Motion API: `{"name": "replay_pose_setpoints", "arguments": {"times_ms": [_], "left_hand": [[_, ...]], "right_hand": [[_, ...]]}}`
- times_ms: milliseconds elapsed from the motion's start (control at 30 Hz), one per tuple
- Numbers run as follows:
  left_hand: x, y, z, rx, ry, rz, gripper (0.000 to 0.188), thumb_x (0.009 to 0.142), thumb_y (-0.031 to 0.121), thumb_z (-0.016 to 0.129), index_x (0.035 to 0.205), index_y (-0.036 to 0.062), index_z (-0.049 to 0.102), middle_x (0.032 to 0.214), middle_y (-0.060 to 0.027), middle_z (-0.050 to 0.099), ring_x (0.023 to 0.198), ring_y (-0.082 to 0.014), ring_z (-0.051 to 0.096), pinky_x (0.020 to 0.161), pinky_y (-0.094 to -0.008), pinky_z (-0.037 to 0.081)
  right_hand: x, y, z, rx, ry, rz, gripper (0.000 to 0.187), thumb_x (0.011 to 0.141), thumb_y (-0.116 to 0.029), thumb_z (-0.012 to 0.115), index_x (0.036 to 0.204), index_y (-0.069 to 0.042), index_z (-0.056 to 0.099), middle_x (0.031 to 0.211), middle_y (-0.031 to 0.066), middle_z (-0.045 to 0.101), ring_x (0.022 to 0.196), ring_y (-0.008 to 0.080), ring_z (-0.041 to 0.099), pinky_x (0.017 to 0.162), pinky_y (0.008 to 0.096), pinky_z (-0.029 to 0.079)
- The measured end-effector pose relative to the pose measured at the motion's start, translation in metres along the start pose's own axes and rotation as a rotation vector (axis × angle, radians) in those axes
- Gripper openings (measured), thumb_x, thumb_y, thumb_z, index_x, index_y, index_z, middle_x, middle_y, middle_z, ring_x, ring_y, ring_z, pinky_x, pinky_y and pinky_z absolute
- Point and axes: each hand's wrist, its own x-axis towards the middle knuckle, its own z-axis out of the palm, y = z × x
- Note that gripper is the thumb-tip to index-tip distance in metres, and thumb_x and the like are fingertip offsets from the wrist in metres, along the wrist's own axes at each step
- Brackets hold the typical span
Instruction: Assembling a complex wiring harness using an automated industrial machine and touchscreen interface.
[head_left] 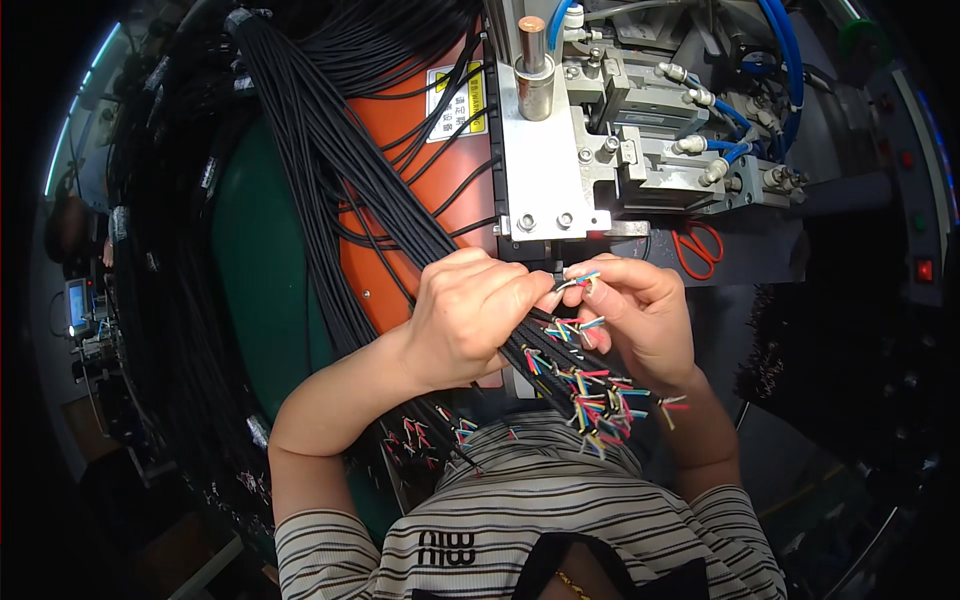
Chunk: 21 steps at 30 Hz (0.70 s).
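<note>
So, mid-frame, the left hand curls round the black cables, probably steadying them, while the right hand pinches coloured wires, seemingly keeping them separate.

Worn clothing, seen from above. Lower centre of the frame: off-white top with narrow dark stripes and a block of black lettering. Lower left and lower right: short sleeves in the same stripe, the forearms bare below them. Bottom edge: black neckline and a fine gold-coloured chain. Centre: left hand and right hand, both bare.
</note>
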Motion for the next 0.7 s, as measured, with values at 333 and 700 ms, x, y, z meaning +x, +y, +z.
{"name": "replay_pose_setpoints", "arguments": {"times_ms": [333, 700], "left_hand": [[-0.006, 0.001, 0.001, 0.081, -0.143, 0.012, 0.035, 0.066, 0.015, 0.071, 0.096, -0.0004, 0.064, 0.076, -0.0046, 0.062, 0.064, -0.0208, 0.062, 0.054, -0.0308, 0.042], [-0.011, 0.004, 0.0, 0.155, -0.147, -0.047, 0.05, 0.065, 0.021, 0.073, 0.107, -0.0046, 0.064, 0.089, -0.0128, 0.06, 0.073, -0.0271, 0.063, 0.062, -0.0356, 0.051]], "right_hand": [[0.007, -0.001, -0.004, -1.282, 0.031, -0.628, 0.009, 0.076, -0.001, 0.07, 0.081, -0.001, 0.062, 0.071, 0.0073, 0.059, 0.047, 0.0163, 0.057, 0.045, 0.0276, 0.043], [0.005, 0.003, -0.006, -1.348, 0.056, -0.55, 0.008, 0.077, 0.001, 0.068, 0.081, -0.001, 0.061, 0.072, 0.0077, 0.059, 0.048, 0.0208, 0.057, 0.045, 0.0309, 0.043]]}}
